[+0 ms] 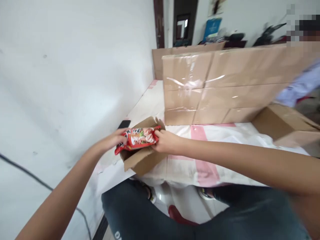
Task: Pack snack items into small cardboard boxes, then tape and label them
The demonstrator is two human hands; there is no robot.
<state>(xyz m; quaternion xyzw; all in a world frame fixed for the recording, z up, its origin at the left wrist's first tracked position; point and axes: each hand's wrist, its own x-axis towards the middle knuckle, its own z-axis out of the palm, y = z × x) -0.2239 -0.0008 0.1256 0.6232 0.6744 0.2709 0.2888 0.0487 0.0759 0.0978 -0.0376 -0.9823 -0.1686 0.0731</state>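
Note:
A red snack packet [139, 138] with printed pictures lies across the top of a small open cardboard box [140, 159] at the table's near left corner. My left hand [117, 140] grips the packet's left end. My right hand [165, 141] pinches its right end. Both hands hold it just above the box's opening, so the inside of the box is hidden.
Taped cardboard cartons [212, 85] are stacked across the back of the table with its white and pink cloth [200, 166]. Another open carton [285, 125] sits at right, by a person's light sleeve [297, 86]. A black phone [124, 124] lies near the white wall.

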